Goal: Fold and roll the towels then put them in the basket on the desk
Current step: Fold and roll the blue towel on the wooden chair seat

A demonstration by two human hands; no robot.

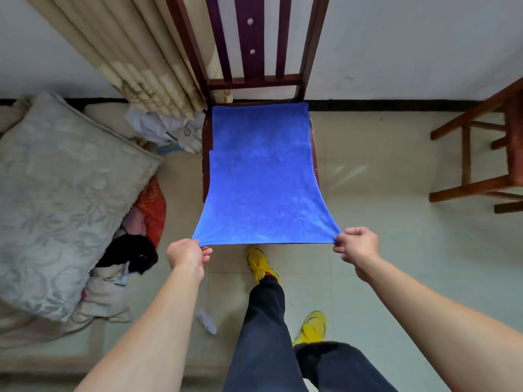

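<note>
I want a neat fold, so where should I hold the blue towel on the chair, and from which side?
The two near corners, from your side. The blue towel lies flat on the chair with its near edge free; the left hand and right hand pinch those corners, pulling it taut.

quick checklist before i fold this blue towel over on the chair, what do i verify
1. Left hand pinches the blue towel's near-left corner: ok.
2. Right hand pinches the near-right corner: ok.
3. Near edge taut between the hands: ok.
4. Far half lies flat on the chair seat: ok.
5. Towel's left edge straight: not ok, a small step midway.
6. Basket placement: cannot tell, not in view.
</note>
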